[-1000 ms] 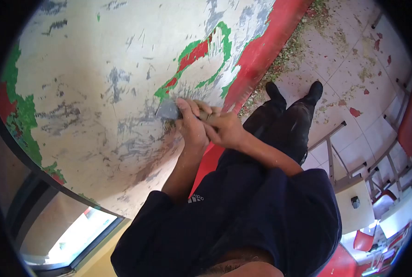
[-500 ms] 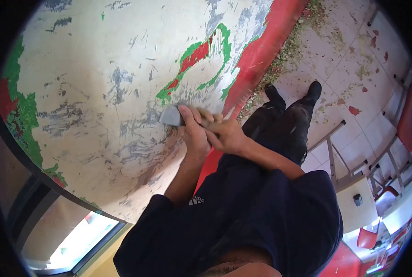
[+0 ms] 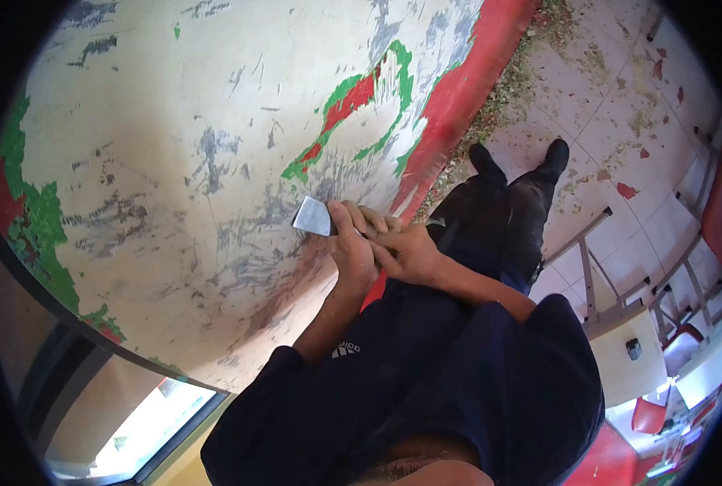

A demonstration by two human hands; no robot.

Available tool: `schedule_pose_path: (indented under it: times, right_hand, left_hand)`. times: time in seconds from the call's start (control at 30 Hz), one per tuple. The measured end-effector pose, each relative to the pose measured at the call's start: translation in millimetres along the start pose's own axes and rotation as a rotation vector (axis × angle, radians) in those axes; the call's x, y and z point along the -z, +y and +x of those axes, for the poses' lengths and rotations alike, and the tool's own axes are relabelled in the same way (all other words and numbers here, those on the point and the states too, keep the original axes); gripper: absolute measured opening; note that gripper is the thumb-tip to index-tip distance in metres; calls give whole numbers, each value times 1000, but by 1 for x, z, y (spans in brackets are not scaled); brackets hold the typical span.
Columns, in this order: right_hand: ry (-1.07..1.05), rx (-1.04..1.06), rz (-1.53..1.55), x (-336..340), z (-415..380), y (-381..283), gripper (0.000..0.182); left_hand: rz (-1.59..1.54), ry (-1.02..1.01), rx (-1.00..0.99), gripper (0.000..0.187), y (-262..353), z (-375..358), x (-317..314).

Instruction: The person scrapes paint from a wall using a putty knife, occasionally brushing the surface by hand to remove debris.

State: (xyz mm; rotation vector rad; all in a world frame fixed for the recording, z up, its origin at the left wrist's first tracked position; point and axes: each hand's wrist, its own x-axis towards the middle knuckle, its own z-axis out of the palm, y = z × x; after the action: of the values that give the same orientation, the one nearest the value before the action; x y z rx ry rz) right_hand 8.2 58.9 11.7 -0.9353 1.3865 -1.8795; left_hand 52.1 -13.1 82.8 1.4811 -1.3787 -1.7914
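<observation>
Head view: both hands (image 3: 355, 249) grip a flat metal scraper (image 3: 314, 217).

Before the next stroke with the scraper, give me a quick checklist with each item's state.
1. Left hand and right hand both gripping the scraper: ok.
2. Blade in view, not covered by fingers: ok.
3. Blade edge touching the wall: cannot tell.
4. Red-and-green paint patch beyond the blade fully removed: not ok.
5. Floor free of flakes near the shoes: not ok.
6. Hands gloved: not ok, bare.
</observation>
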Motion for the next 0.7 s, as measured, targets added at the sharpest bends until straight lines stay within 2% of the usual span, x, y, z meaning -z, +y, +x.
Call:
schedule_pose_path:
  times: [0.03,0.07,0.1,0.13,0.2,0.27,0.4,0.57,0.7]
  right_hand:
    - [0,-27,21,0,2,-2,25]
    - [41,54,-18,2,12,1,26]
    - [38,46,-8,5,18,2,25]
    - [41,38,2,6,23,2,25]
    - [28,39,-93,14,24,-11,24]
    - [26,-16,-20,7,12,-5,25]
    - [-10,-18,14,11,16,5,31]
    - [77,-9,69,10,13,4,34]
    - [-16,-62,52,16,30,-4,34]
  left_hand:
    - [-8,10,-7,50,11,5,-13]
    - [-16,31,-11,50,24,11,-28]
    - [-24,57,-16,51,35,15,-39]
    - [37,21,-55,49,45,19,-45]
    - [-5,-15,-2,49,29,7,-31]
    - [28,-42,26,49,5,7,-8]
    - [-4,-12,25,50,21,21,-29]
    - [-5,-97,39,51,20,20,-23]
    - [47,-81,-45,51,46,27,-48]
